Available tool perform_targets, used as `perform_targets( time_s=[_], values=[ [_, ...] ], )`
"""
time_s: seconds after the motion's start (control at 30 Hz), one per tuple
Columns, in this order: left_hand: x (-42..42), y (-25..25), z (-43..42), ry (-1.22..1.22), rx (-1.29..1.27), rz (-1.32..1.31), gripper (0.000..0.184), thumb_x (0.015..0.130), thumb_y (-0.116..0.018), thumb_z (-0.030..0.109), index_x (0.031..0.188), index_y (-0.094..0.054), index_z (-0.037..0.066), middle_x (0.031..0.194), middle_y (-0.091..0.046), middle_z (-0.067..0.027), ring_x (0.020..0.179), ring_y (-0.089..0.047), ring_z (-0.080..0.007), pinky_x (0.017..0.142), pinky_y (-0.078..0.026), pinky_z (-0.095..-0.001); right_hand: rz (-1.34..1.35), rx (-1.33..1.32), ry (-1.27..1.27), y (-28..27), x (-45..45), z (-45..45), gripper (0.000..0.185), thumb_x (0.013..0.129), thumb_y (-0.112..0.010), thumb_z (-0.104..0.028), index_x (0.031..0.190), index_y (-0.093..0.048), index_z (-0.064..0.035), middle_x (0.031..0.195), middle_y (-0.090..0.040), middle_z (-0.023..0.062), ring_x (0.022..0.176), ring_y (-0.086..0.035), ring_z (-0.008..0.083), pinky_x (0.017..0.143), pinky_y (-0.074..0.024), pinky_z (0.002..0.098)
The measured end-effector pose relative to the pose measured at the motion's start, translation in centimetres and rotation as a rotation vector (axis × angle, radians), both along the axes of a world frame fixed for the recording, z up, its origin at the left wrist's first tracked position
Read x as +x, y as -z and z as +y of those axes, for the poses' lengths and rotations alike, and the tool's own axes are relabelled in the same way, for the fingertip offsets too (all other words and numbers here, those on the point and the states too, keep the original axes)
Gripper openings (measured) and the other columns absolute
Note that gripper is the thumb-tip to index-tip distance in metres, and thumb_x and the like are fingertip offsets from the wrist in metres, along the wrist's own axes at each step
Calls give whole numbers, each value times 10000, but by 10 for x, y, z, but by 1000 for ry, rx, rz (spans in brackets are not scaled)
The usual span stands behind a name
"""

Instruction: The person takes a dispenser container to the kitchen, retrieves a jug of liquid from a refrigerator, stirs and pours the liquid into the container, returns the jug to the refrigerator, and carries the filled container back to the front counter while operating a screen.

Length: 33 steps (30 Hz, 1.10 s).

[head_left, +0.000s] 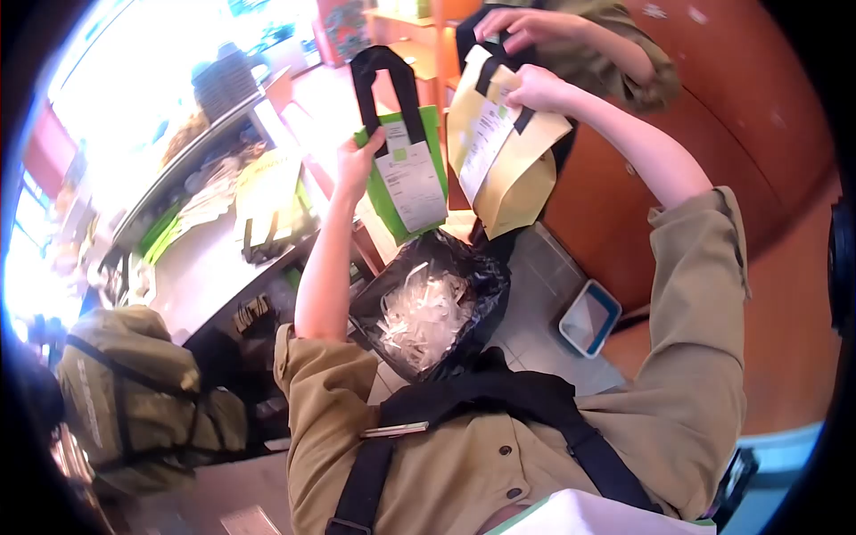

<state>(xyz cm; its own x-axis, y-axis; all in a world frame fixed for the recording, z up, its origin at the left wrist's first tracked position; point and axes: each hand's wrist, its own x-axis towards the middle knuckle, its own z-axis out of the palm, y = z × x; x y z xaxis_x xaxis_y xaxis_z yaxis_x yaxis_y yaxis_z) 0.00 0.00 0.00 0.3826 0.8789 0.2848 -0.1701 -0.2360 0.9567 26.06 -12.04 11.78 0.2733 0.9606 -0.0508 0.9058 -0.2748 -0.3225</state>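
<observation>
The green bag (385,203), black-handled with a white label (pale green square near its top), is in the left hand (360,159). The yellow bag (524,183), also labelled, tilts in the right hand (540,92).

No word, brand or number can be read with certainty. In the upper middle of the frame, a bright green bag with black handles (382,201) bears a white rectangular label (415,196) with a small green square and fine dark print, too small to read. Right of it, a pale yellow paper bag (526,192) carries a white label (482,147) with blurred lines of print. At left, a flat yellow bag (267,183) and a bulky olive fabric bag (147,392) show illegible lettering.
</observation>
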Motion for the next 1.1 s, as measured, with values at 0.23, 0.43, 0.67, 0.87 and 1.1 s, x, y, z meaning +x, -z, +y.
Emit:
perform_targets(
  time_s=[0.23, 0.43, 0.67, 0.87, 1.1],
  values=[
    [76, 27, 20, 13, -34, -39, 168, 753, -601, 149, 854, -610, 15, 749, -594, -6, 644, -507, -71, 608, -403, -220, -28, 167, -899, -1, 66, 37, 61, 657, -473, -14, 710, -502, -17, 715, -517, 116, 727, -522, 198, 638, -411, 272],
    [109, 32, 10, 129, 27, 103, 300, 750, -597, 276, 905, -586, 20, 818, -580, -9, 736, -505, -94, 684, -397, -243, 33, 155, -398, 25, 102, 53, 144, 597, -539, -49, 733, -501, -18, 743, -515, 84, 772, -509, 177, 694, -404, 295],
    [155, 45, 26, 284, -124, 1, 235, 775, -573, 240, 901, -589, 42, 811, -592, -17, 768, -521, -93, 723, -394, -251, -400, 578, -183, -34, 98, 47, 413, 691, -558, -170, 1030, -470, 48, 1007, -517, 209, 921, -505, 300, 797, -383, 344],
    [183, 47, 50, 337, 21, 83, 333, 768, -567, 310, 961, -568, 39, 892, -580, -31, 832, -516, -117, 750, -397, -262, -207, 608, -206, 12, 80, 0, 416, 693, -625, -197, 1005, -471, 32, 931, -531, 176, 861, -525, 292, 747, -408, 329],
    [194, 13, 35, 297, -39, -46, 169, 738, -607, 145, 856, -599, 24, 788, -602, -37, 679, -542, -95, 651, -428, -230, 1168, 561, -203, 123, 88, 66, 437, 686, -660, -132, 1042, -461, 22, 965, -541, 66, 873, -504, 138, 757, -391, 253]
  ],
)
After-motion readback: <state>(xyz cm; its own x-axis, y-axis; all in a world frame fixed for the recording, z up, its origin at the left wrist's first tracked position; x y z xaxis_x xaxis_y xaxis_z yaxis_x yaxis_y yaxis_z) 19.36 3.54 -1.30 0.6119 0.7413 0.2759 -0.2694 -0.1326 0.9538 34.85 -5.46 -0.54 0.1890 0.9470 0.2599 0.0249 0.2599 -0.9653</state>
